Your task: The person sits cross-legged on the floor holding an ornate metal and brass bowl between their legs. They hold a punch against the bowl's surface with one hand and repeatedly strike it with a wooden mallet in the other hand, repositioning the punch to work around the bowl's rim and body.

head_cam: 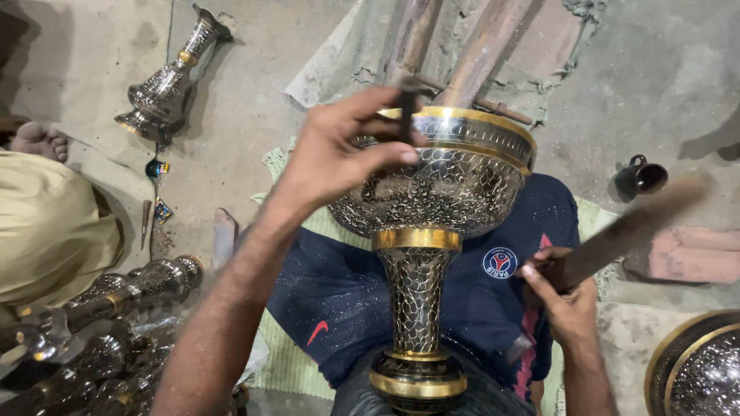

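A tall engraved metal vase (422,231) with brass bands lies across my lap, its wide bowl pointing away from me. My left hand (339,150) rests on the bowl's left side and pinches a thin dark chisel (406,108) upright against the rim. My right hand (559,289) grips a wooden mallet (632,223), which is motion-blurred and sticks up to the right. Dark blue shorts (339,293) lie under the vase.
A finished engraved vase (166,81) lies on the concrete floor at upper left. Several similar vases (116,308) are piled at lower left beside another person's foot (38,140). A small dark jug (638,177) stands right, and a round engraved dish (697,370) sits at lower right.
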